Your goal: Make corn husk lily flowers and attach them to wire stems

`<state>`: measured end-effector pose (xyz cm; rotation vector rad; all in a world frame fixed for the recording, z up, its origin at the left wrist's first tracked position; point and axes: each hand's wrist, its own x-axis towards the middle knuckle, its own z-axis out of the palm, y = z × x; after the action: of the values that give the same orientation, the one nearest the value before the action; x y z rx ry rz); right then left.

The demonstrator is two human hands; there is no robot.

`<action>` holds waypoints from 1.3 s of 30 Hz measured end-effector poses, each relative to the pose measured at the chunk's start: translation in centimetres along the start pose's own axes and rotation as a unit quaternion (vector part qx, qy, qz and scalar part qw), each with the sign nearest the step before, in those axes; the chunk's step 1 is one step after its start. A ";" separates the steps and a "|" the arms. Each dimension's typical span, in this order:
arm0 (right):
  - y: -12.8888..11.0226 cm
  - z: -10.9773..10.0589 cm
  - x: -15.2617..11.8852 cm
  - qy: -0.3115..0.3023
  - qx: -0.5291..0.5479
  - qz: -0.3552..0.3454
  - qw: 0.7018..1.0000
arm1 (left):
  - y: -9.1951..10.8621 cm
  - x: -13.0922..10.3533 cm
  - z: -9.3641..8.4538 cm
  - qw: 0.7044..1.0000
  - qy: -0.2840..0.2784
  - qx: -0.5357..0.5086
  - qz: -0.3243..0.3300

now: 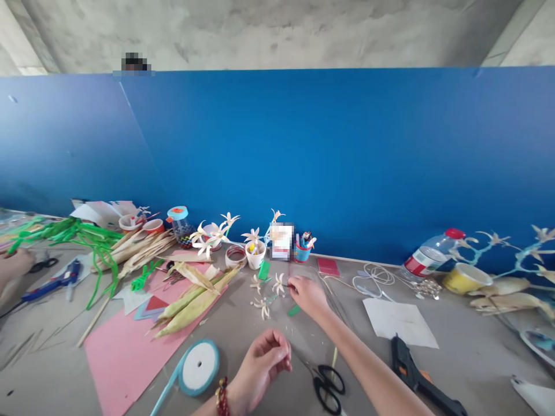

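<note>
My left hand (267, 359), wearing a beaded bracelet, hovers low over the grey table with thumb and fingers curled together; I cannot make out anything in them. Farther forward, my right hand (307, 293) reaches across with its fingertips pinched, right beside a white petalled flower (279, 284). Whether the fingertips touch that flower or hold something small is hidden. Two more such flowers lie close by, one in front (262, 307) and one behind (256, 283). A green piece (294, 311) sits under the right wrist. Black-handled scissors (328, 386) lie between my forearms.
A ribbon spool (199, 367), pink paper (125, 358) and corn husks (191, 309) are at the left. Cups with flowers (255, 260) line the blue partition (303, 162). To the right are a glue gun (418, 375), white paper (401, 322) and a bottle (429, 257). Another person's hand (17, 266) is far left.
</note>
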<state>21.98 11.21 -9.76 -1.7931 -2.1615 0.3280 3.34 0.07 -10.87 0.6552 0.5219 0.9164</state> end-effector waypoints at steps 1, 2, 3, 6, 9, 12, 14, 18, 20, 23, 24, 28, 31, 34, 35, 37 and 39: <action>0.0 0.2 0.4 -0.004 -0.018 -0.008 1.000 | 0.0 0.0 0.0 1.000 0.003 0.000 0.000; 0.0 0.4 0.7 -0.009 -0.035 -0.016 0.999 | 0.0 0.0 0.1 1.000 0.007 0.000 0.001; 0.0 0.6 1.0 -0.014 -0.050 -0.024 0.998 | -0.1 0.0 0.1 1.000 0.011 0.001 0.001; 0.1 1.0 1.4 -0.029 -0.085 -0.045 0.995 | -0.2 0.1 0.1 1.000 0.026 0.001 0.007; 0.1 1.0 1.7 -0.035 -0.105 -0.059 0.992 | -0.3 0.1 -0.2 0.999 0.032 -0.005 0.017; 0.0 0.6 1.8 -0.031 -0.108 -0.071 0.991 | -0.3 0.2 -0.4 0.999 0.034 -0.010 0.022; 0.0 0.2 1.8 -0.028 -0.100 -0.078 0.991 | -0.3 0.2 -0.3 0.999 0.035 -0.010 0.020; 0.2 -0.3 2.0 -0.021 -0.061 -0.091 0.994 | -0.3 0.2 -0.2 0.999 0.040 -0.006 0.001; 0.5 -0.3 2.2 -0.017 -0.030 -0.099 0.995 | -0.4 0.2 -0.3 0.999 0.040 -0.008 -0.006; 1.0 0.2 2.6 -0.021 0.026 -0.104 0.994 | -0.4 0.3 -0.3 0.999 0.037 -0.013 -0.010; 1.2 0.4 2.8 -0.028 0.045 -0.102 0.993 | -0.4 0.3 -0.3 0.999 0.036 -0.014 -0.013; 2.0 1.0 3.2 -0.083 0.102 -0.100 0.986 | -0.1 0.3 -0.1 0.999 0.040 -0.014 -0.021; 2.6 1.0 3.2 -0.121 0.109 -0.096 0.982 | 0.0 0.3 0.0 0.999 0.043 0.000 -0.027; 2.9 0.8 3.2 -0.143 0.087 -0.087 0.982 | -0.2 0.3 -0.2 0.998 0.041 0.015 -0.039; 3.0 0.7 3.3 -0.146 0.076 -0.085 0.983 | -0.3 0.3 -0.2 0.998 0.038 0.017 -0.041; 2.9 0.5 3.3 -0.147 0.052 -0.085 0.984 | -0.5 0.4 -0.4 0.998 0.035 0.018 -0.043; 2.7 0.2 3.4 -0.142 0.027 -0.084 0.986 | -0.7 0.5 -0.5 0.998 0.037 0.016 -0.046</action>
<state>23.80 15.07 -10.58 -1.6016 -2.4513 0.6287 3.64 0.33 -11.74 0.6231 0.6281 0.8501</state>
